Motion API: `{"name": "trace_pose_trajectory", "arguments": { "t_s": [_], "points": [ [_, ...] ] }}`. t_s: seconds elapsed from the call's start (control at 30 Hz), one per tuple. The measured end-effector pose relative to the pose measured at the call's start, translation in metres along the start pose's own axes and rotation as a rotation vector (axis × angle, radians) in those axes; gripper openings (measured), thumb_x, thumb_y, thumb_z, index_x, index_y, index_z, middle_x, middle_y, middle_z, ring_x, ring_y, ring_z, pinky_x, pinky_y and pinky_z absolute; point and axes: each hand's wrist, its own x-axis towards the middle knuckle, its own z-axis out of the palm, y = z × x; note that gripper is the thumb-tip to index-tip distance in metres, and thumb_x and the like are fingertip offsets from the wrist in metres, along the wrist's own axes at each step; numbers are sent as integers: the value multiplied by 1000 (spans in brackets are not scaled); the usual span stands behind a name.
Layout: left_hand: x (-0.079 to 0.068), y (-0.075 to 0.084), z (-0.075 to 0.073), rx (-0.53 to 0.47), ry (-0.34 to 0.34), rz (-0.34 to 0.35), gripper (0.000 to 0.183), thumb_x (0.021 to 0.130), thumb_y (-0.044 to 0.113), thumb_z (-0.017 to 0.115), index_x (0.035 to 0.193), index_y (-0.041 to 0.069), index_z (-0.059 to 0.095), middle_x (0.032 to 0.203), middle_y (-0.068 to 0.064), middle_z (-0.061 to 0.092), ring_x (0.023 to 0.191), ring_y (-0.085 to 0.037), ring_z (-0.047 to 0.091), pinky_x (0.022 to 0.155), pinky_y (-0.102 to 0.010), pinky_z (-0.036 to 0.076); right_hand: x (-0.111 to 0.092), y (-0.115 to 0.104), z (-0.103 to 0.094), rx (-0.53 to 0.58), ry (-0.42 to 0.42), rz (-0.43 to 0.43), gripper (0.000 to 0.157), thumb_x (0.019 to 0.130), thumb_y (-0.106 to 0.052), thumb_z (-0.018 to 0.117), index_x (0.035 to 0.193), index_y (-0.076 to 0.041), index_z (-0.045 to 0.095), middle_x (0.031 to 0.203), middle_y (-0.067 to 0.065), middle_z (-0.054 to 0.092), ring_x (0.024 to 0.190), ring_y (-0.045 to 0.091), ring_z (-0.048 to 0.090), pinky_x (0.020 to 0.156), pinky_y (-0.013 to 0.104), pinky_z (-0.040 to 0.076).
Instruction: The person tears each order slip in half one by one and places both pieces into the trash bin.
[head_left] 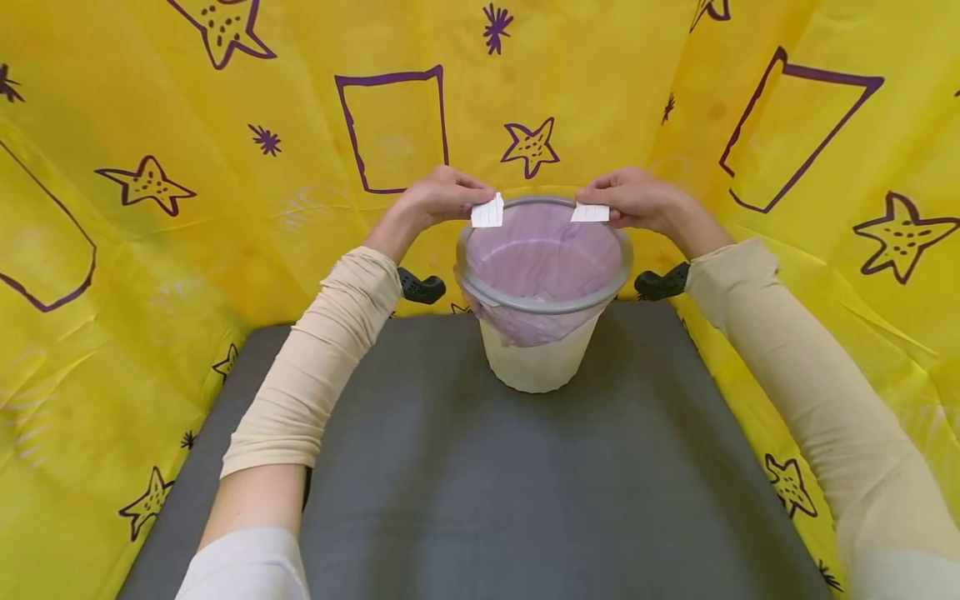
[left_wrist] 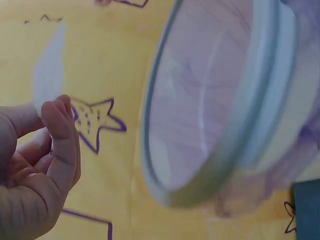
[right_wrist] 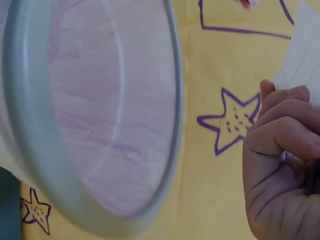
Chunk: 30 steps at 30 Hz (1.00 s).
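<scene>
Between both hands stands a pale waste bin (head_left: 534, 362) with a grey rim (head_left: 543, 307) and a thin purple bag (head_left: 551, 250) lining it, its edge folded down outside. My left hand (head_left: 444, 197) pinches a small piece of lined white paper (head_left: 487, 212) at the left of the rim. Across from it, my right hand (head_left: 637, 198) pinches another piece of lined paper (head_left: 591, 213) above the rim's right side. In the left wrist view the paper (left_wrist: 50, 67) sticks up from thumb and fingers. The right wrist view shows the other paper (right_wrist: 302, 57) partly cut off.
The bin stands on a dark grey table top (head_left: 525, 492), near its back edge. A yellow curtain (head_left: 300, 183) with purple drawn stars and outlines encloses the back and sides. Black curved pieces (head_left: 422, 287) show at both wrists.
</scene>
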Motion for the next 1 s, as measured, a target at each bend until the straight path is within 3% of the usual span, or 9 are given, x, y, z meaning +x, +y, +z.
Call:
{"name": "trace_pose_trajectory", "arguments": {
  "t_s": [0.07, 0.13, 0.23, 0.3, 0.4, 0.47, 0.7, 0.87, 1.0],
  "points": [
    [6, 2, 13, 40, 12, 18, 37, 96, 19, 61, 129, 2, 61, 113, -8, 62, 92, -16, 61, 85, -24, 53, 6, -4, 11, -53, 26, 3, 25, 97, -32, 56, 100, -9, 63, 60, -5, 50, 49, 7, 37, 47, 19, 31],
    [10, 3, 25, 269, 26, 60, 45, 100, 30, 53, 133, 1, 56, 125, -12, 59, 105, -20, 58, 95, -29, 50, 11, -7, 21, -232, 69, -36, 32, 100, -33, 51, 108, -4, 61, 69, 0, 55, 56, 11, 46, 52, 20, 37],
    [17, 4, 41, 613, 50, 134, 65, 101, 48, 40, 145, 1, 40, 145, -18, 45, 131, -28, 47, 111, -38, 39, 20, -11, 35, -548, 156, -126, 44, 103, -33, 42, 126, 2, 53, 103, 17, 65, 91, 27, 61, 80, 34, 51],
    [20, 4, 49, 763, 67, 161, 74, 100, 57, 33, 149, 2, 29, 153, -18, 36, 141, -30, 37, 115, -40, 33, 27, -13, 43, -715, 202, -185, 48, 104, -32, 38, 134, 4, 49, 130, 26, 56, 119, 38, 54, 101, 46, 45],
    [24, 3, 57, 720, 54, 162, 80, 99, 61, 29, 151, 1, 24, 157, -18, 31, 144, -30, 33, 117, -41, 31, 34, -16, 50, -772, 213, -208, 51, 104, -31, 34, 138, 6, 45, 142, 28, 47, 133, 42, 43, 113, 52, 32],
    [25, 2, 58, 770, 69, 161, 82, 98, 64, 26, 151, 1, 23, 156, -18, 31, 144, -31, 33, 117, -41, 31, 36, -16, 53, -824, 206, -207, 54, 104, -32, 32, 140, 7, 43, 144, 28, 45, 137, 43, 39, 115, 52, 29],
    [22, -9, 51, 1168, 237, 145, 86, 94, 72, 21, 153, 10, 20, 156, -17, 29, 145, -35, 27, 119, -46, 24, 31, -2, 44, -1144, 289, -43, 69, 101, -55, 24, 154, -12, 23, 160, 23, 17, 147, 46, 10, 117, 66, 9],
    [20, -18, 39, 1182, 262, 83, 85, 94, 72, 20, 154, 12, 18, 156, -18, 30, 144, -36, 28, 119, -48, 24, 25, 11, 30, -1172, 351, -2, 72, 98, -61, 21, 155, -15, 21, 161, 21, 14, 147, 48, 6, 114, 70, 1],
    [19, -25, 28, 1161, 284, 99, 85, 94, 73, 20, 155, 13, 17, 156, -19, 28, 145, -38, 26, 120, -50, 18, 21, 17, 21, -1151, 338, 1, 77, 97, -65, 19, 155, -15, 18, 161, 22, 12, 147, 49, 5, 114, 70, 1]
  ]
}}
